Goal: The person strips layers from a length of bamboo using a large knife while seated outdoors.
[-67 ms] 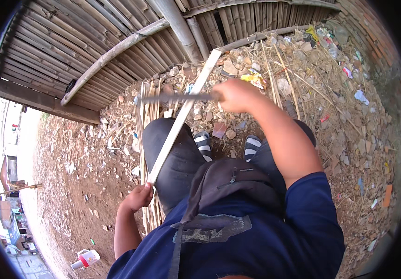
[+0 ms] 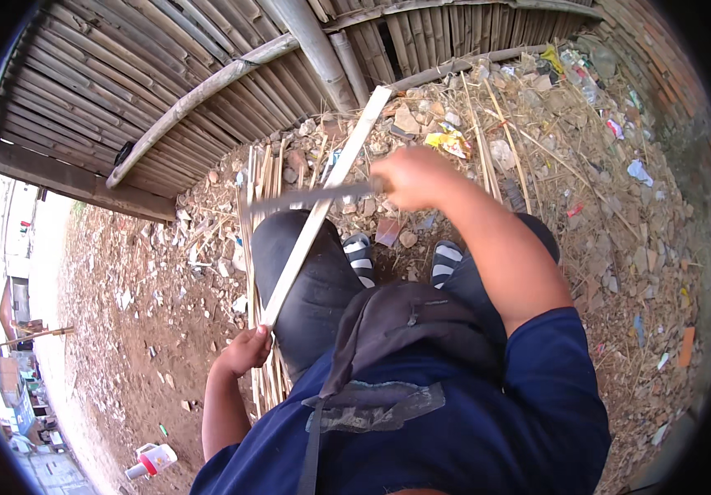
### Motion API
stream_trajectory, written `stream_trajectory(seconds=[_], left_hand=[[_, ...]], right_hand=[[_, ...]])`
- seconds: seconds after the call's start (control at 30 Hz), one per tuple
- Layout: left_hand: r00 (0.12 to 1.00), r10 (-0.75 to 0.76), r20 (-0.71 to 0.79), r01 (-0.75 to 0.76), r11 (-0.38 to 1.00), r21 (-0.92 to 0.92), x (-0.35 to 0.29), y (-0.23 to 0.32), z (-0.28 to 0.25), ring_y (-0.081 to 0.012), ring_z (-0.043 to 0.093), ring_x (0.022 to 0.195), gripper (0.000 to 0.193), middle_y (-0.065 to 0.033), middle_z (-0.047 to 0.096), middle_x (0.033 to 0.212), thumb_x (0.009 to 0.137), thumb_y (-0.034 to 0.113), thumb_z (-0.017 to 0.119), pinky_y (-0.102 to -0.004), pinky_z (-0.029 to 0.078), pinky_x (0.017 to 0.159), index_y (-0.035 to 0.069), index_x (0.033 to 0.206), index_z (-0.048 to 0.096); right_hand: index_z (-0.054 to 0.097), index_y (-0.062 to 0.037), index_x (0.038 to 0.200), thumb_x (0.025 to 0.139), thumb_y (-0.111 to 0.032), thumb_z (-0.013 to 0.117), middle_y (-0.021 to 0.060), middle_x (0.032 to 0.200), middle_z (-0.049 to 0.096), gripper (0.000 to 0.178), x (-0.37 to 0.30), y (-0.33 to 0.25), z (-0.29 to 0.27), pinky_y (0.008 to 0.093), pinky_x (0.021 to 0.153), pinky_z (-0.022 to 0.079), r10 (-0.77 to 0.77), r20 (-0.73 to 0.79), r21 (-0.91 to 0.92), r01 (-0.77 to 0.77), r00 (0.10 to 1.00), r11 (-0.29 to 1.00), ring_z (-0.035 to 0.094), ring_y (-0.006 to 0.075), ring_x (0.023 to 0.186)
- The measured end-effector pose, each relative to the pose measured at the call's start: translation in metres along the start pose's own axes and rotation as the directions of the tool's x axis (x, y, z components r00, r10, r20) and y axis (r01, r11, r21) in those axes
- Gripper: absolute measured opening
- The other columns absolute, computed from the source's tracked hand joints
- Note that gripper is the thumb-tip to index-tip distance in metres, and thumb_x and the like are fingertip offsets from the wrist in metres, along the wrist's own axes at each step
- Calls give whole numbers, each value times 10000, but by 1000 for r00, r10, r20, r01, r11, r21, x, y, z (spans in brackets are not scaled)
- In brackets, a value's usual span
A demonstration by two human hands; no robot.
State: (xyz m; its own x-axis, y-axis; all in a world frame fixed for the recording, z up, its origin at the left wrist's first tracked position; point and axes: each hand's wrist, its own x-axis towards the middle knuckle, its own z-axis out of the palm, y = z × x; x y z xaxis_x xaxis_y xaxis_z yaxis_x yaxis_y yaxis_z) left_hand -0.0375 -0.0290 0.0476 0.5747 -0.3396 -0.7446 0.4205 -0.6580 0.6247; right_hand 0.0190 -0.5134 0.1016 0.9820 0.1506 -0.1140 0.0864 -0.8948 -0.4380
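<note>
My left hand [image 2: 246, 348] is closed around the near end of a long, flat, pale bamboo strip [image 2: 306, 239]. The strip slants up and away over my left thigh, its far end near the foot of the bamboo wall. In my right hand [image 2: 413, 176] is the handle of a long knife [image 2: 306, 198]. Its dark blade, smeared by motion, points left and crosses the strip about midway; whether the edge touches it I cannot tell. Beside and partly under my left leg lies a bundle of thin split bamboo strips [image 2: 258, 181].
A bamboo-slat wall [image 2: 207, 74] with poles closes off the far side. Stones, straw and litter cover the ground, including a yellow wrapper [image 2: 450, 142]. Loose sticks [image 2: 504, 136] lie at far right. A white and red jug [image 2: 153, 459] lies at lower left. A brick wall rises at right.
My right hand has come slightly nearer to me. The knife blade has swung down, its tip now lower and closer to my left knee. The left hand and the bamboo strip stay put.
</note>
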Motion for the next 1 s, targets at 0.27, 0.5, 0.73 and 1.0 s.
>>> stream_trajectory(seconds=[0.27, 0.5, 0.73, 1.0], left_hand=[[1000, -22, 7, 22, 1000, 21, 1, 5, -8, -98, 400, 511, 525, 33, 460, 613, 1088, 528, 366, -267, 355, 495, 114, 812, 535], [997, 49, 65, -48, 999, -21, 15, -8, -5, -118, 402, 527, 547, 12, 450, 613, 1071, 569, 375, -284, 348, 504, 104, 825, 523], [992, 19, 128, 2, 987, -159, 16, -11, -11, -125, 367, 503, 546, 12, 426, 599, 1056, 588, 405, -286, 321, 487, 109, 819, 515], [992, 84, 92, -78, 995, -68, 22, -9, -3, -118, 374, 508, 549, 18, 429, 604, 1056, 590, 402, -277, 317, 481, 106, 822, 511]], right_hand=[[703, -52, 999, 787, -180, 670, 190, 968, 725, 250, 27, 90, 15, 453, 838, 555, 279, -140, 216, -246, 950, 945, 697, 365, 929], [714, -142, 921, 780, -156, 693, 104, 816, 713, 143, 4, 8, 5, 442, 736, 545, -36, 25, 48, 34, 999, 998, 698, 283, 798], [707, -85, 936, 762, -178, 649, 172, 893, 718, 205, 28, 66, 23, 471, 777, 540, 180, -90, 249, -153, 980, 956, 697, 357, 875], [722, -90, 1004, 760, -188, 679, 186, 910, 717, 267, 32, 31, 29, 453, 820, 561, 43, 74, 123, -52, 996, 991, 706, 353, 914]])
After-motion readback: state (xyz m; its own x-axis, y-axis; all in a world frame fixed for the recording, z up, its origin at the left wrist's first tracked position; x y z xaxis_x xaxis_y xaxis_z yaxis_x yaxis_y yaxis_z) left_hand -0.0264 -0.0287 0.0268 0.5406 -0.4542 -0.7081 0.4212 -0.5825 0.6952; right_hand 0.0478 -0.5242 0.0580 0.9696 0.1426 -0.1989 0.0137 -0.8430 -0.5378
